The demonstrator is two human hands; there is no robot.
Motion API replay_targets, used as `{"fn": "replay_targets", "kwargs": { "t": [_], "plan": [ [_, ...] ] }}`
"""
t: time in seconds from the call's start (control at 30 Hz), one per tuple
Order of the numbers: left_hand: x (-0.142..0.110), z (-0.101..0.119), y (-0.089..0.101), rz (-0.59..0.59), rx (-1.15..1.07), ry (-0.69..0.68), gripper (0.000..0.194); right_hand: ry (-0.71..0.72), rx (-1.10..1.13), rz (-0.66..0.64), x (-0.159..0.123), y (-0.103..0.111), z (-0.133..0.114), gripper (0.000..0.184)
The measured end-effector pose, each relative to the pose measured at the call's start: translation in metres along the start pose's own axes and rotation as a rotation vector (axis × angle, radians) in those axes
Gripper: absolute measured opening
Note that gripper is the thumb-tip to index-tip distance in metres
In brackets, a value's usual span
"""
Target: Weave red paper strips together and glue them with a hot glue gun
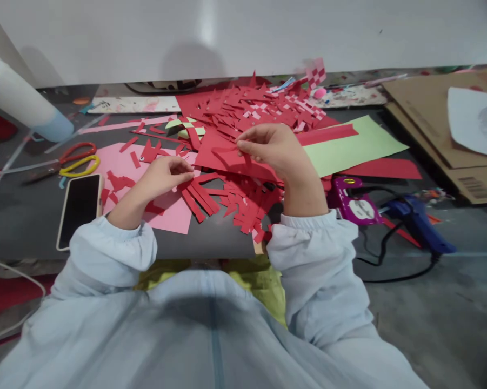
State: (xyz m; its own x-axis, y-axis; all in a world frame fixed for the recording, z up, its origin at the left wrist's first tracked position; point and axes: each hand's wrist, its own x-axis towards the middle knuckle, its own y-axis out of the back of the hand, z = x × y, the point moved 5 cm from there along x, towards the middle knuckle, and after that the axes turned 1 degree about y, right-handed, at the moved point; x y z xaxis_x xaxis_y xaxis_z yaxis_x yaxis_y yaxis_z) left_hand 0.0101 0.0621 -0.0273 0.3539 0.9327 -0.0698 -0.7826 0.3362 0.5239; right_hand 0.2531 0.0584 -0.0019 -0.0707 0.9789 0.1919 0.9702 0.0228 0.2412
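Two bare hands at work among cut paper. We see the right hand (273, 148) with thumb and forefinger brought together, gripping what looks like a thin red paper piece (226, 156) directly beneath their tips. The left hand (168, 175) is loosely curled, thumb near forefinger, with loose red strips (205, 201) just beyond and below its fingertips; we cannot tell whether it has hold of one. Because the red sheet (211, 139) behind the right fingertips matches the pinched piece, we might lose its edge from sight and misplace it. So narrow a pinch, we judge, could also let the piece twist or crease. Below the right fingers, small red scraps (249, 202) lie close to the nearer table edge; a sweep of the right sleeve (318, 259) could push some over. Farther right of those fingers, the black cable (383, 254) loops near the same sleeve; if snagged, it could drag the blue glue gun (419, 221). Left of the left fingers, we note scissors (60, 165), a hazard should that hand reach out unwatched.
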Motion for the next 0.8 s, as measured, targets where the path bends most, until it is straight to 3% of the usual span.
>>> {"fn": "replay_targets", "kwargs": {
  "t": [0.13,0.2,0.33,0.5,0.67,0.8],
  "plan": [
    [-0.002,0.007,0.007,0.209,0.176,-0.116,0.018,-0.019,0.067,-0.131,-0.005,-0.015,-0.004,0.022],
    [-0.007,0.018,0.005,0.251,0.168,-0.194,0.017,-0.020,0.107,-0.174,-0.009,-0.024,-0.008,0.027],
    [-0.018,0.039,-0.007,0.188,0.045,-0.313,0.023,0.038,0.131,-0.284,-0.017,-0.045,-0.017,0.029],
    [-0.021,0.039,-0.016,0.098,-0.088,-0.270,0.041,0.117,0.076,-0.288,-0.022,-0.060,-0.020,0.026],
    [-0.021,0.035,-0.011,0.150,-0.046,-0.196,0.036,0.141,-0.001,-0.262,-0.025,-0.063,-0.019,0.024],
    [-0.022,0.037,-0.006,0.194,-0.020,-0.237,0.029,0.166,-0.014,-0.235,-0.026,-0.063,-0.023,0.025]
  ]
}}
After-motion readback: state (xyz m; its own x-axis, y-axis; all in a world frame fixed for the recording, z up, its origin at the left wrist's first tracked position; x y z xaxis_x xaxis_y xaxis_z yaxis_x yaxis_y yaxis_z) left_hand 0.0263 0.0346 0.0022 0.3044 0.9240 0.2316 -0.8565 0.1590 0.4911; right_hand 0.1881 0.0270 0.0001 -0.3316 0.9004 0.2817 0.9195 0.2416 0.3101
